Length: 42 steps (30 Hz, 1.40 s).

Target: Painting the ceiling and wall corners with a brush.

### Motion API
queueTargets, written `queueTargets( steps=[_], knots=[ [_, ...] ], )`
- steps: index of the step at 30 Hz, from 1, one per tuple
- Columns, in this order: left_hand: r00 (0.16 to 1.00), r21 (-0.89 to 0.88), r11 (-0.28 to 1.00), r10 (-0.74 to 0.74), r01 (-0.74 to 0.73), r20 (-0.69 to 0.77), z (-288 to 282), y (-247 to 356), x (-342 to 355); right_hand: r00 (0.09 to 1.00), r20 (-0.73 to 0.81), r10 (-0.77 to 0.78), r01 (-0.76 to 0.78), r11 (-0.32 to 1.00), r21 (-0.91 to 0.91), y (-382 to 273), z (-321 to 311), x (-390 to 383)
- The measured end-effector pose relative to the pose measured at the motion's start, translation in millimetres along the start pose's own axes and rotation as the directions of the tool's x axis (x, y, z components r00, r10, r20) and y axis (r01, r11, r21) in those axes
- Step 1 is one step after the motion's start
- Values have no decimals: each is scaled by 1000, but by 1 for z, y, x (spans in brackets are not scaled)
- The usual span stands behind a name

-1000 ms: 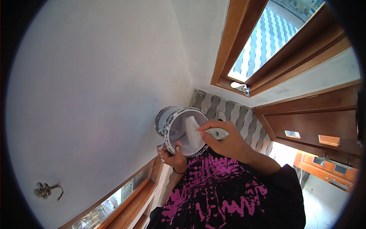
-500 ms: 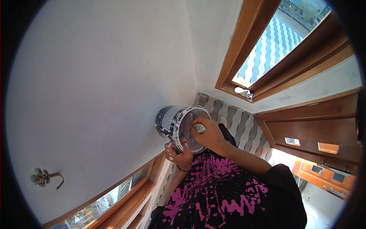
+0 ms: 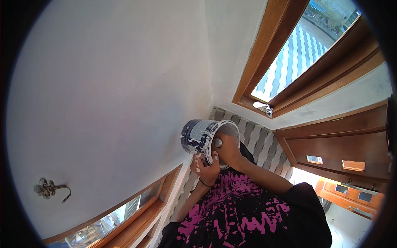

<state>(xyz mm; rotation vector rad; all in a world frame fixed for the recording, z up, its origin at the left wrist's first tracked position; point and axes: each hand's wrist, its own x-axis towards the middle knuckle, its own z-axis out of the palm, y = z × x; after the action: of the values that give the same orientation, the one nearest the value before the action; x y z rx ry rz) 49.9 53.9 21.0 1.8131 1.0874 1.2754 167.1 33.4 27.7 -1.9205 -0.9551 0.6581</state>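
right hand (image 3: 226, 145) now inside bucket (image 3: 201, 137)

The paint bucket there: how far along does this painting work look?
Looks done: the white wall reads evenly coated, though I can't tell if it is fresh. In hand: the left hand grips the paint-smeared bucket at its rim, tipped sideways, while the right hand reaches inside it. Left: hard to judge; what the right hand holds, and how much paint remains, is hidden.

Right hand (image 3: 226, 149) now plunged deeper into paint bucket (image 3: 199, 138); white interior, earlier exposed, now covered.
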Motion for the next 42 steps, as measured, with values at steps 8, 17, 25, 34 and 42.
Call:
queueTargets(
  steps=[8,17,25,34,42],
  knots=[
    [995,43,996,-71,74,-68,16,-20,-3,981,146,126,-183,849,497,-20,-49,-17],
    [940,-163,931,-338,325,-55,18,14,25,987,159,17,-109,799,591,-12,-132,-24],
    [907,-351,866,-411,356,-94,25,20,37,994,86,-70,-18,663,748,5,-158,-21],
    [910,-369,860,-408,354,-78,24,11,39,996,34,-77,11,519,855,8,-163,-10],
    [930,-291,896,-364,335,-50,14,-2,36,997,-56,-44,68,343,937,10,-158,29]
  ],
)
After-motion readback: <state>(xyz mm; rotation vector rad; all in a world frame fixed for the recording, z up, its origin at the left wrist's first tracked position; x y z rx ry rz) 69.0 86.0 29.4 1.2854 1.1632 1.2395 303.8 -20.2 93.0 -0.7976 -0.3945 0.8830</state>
